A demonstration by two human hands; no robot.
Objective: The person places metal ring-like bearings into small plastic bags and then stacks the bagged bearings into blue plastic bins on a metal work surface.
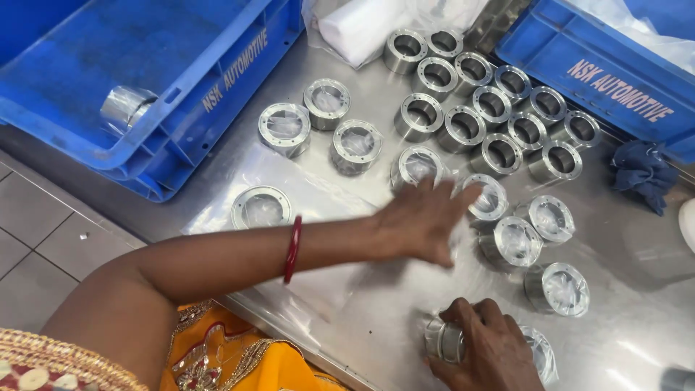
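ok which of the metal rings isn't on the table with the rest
The metal ring lying inside the big blue crate at upper left; every other ring sits on the steel table.

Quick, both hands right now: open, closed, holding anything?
Left hand: open, fingers spread over clear plastic film on the steel table, holding nothing visible.
Right hand: closed around a short shiny metal ring in clear plastic wrap.
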